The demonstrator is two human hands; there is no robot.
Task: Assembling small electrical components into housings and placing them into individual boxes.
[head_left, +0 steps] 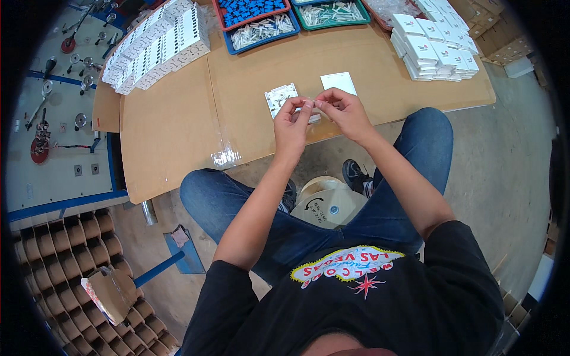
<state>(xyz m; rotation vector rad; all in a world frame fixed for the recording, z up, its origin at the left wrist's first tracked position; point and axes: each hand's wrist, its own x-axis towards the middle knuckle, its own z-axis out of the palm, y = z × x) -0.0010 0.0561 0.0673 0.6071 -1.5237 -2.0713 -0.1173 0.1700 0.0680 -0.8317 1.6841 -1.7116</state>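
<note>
My left hand (290, 127) and my right hand (350, 118) meet above the near edge of the table, thumbs and forefingers pinched together. Between the fingertips is something tiny and pale, too small to make out. Just beyond my left hand lies a white plastic housing (279, 97) with its inner fittings facing up. A flat white cover plate (339, 82) rests past my right hand, partly behind its fingers. Beneath the hands a small pale piece shows in part; its kind is hidden.
Rows of white housings (172, 50) stand at the table's far left. Along the back are a red tray (221, 21) of blue parts, a blue tray (234, 51) and a green tray (335, 25) of small whitish pieces. White boxes (436, 50) are stacked at right.
</note>
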